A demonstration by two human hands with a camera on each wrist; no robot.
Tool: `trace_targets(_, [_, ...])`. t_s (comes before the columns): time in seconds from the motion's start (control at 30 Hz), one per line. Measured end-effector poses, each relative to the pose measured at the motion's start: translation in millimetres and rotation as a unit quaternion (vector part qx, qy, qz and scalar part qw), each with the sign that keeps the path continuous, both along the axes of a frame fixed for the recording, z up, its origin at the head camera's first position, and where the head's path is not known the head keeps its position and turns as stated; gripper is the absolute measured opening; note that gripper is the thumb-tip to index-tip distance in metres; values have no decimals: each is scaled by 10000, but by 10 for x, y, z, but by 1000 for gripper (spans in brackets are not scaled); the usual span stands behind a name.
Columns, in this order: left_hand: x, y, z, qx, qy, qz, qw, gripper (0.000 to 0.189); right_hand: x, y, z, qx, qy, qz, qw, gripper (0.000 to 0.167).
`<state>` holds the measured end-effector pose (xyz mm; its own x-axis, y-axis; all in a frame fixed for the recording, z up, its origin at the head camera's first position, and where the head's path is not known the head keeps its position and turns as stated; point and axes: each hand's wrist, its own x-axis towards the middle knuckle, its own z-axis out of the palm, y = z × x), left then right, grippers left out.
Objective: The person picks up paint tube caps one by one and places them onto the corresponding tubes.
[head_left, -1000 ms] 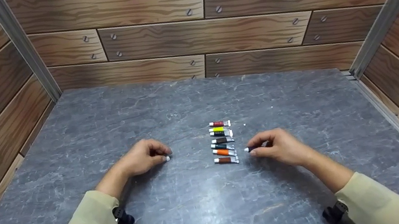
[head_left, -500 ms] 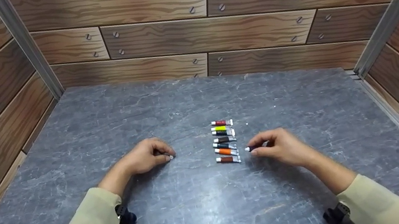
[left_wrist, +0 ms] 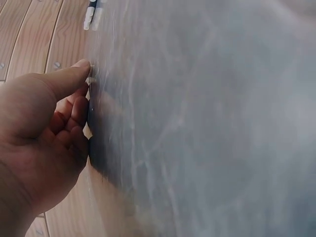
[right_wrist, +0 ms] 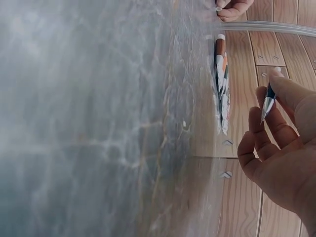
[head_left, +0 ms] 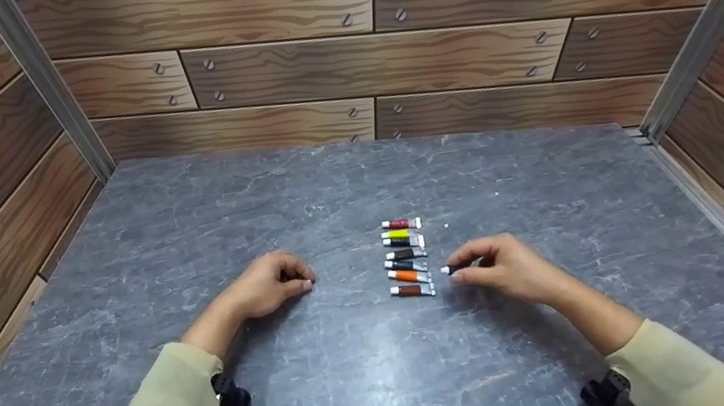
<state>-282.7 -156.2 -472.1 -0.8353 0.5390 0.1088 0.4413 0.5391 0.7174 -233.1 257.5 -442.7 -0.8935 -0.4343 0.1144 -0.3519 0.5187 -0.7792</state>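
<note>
Several small paint tubes [head_left: 408, 274] lie in a column on the grey marbled table, white caps toward the left. To the right of them, my right hand [head_left: 506, 267] pinches a dark paint tube between thumb and fingers, its white cap [head_left: 445, 270] pointing left. The right wrist view shows that tube [right_wrist: 269, 101] dark blue with a silver tail, raised off the table. Left of the column, my left hand [head_left: 273, 282] rests with its fingertips at the tabletop. Thumb and forefinger pinch a small whitish piece [left_wrist: 91, 79], mostly hidden by the fingers.
Two tiny white specks, one of them a crumb [head_left: 446, 225], lie on the table [head_left: 375, 375] to the right of the tubes. Wood-patterned panels [head_left: 283, 70] enclose the back and sides, with metal posts [head_left: 57, 91] at the corners.
The left hand's fingertips have closed lower over the small white piece, which showed more plainly a second ago. The right hand holds its tube almost still; the view shifted slightly.
</note>
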Motion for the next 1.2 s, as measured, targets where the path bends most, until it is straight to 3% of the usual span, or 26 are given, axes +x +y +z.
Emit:
trace_targets(0.3, [135, 88, 56, 344, -50, 181, 9992, 6, 40, -36, 22, -395, -140, -34, 9991, 25])
trace_targets(0.53, [327, 302, 156, 880, -128, 332, 9955, 13, 96, -45, 64, -694, -192, 15, 9974, 26])
trace_targets(0.73, [503, 551, 242, 1468, -134, 376, 9884, 14, 159, -44, 43, -786, -52, -14, 9969, 24])
trace_targets(0.93, [637, 792, 287, 1903, -371, 278, 9806, 13, 220, -51, 17, -1310, 11, -62, 9914, 21])
trace_targets(1.2, [725, 1008, 294, 2425, -572, 175, 9683, 12, 252, -80, -7, -1595, 14, -49, 9872, 24])
